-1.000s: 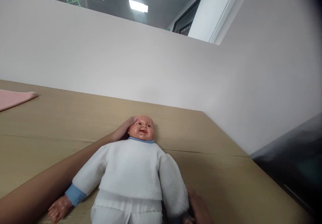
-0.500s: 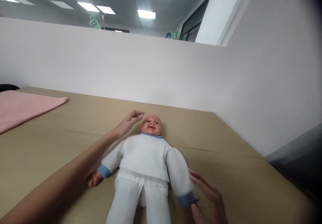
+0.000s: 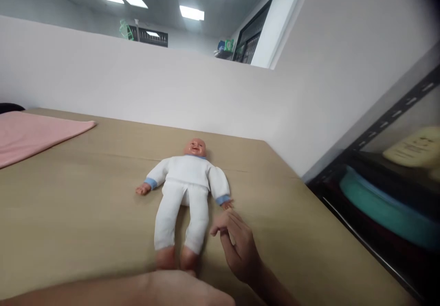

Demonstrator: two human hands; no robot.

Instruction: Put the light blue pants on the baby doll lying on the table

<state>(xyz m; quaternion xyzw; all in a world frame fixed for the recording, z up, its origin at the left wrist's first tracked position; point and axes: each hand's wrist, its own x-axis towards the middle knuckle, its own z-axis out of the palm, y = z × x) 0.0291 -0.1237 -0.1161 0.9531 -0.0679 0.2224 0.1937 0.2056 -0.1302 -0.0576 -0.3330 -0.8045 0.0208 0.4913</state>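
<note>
A baby doll (image 3: 187,173) lies on its back on the tan tabletop (image 3: 103,223), dressed in a white top and white trousers with blue cuffs and a blue collar. Its head points away from me. Just below the doll's hand on the right is my right hand (image 3: 240,246), fingers loosely bent and apart from the thumb, with nothing visible in them. My left hand (image 3: 192,290) crosses the bottom of the view, in front of the doll's feet, which it partly hides. The left fingers are out of sight.
A pink cloth (image 3: 37,134) lies at the left of the table. Behind stands a white partition (image 3: 137,86). To the right, a dark shelf (image 3: 371,251) holds a teal item (image 3: 385,210) and a yellow one (image 3: 412,148), both blurred.
My left hand has come from beside the doll's head to the bottom edge. My right hand has shifted left, off the doll's sleeve. The doll appears smaller and higher as the view has moved.
</note>
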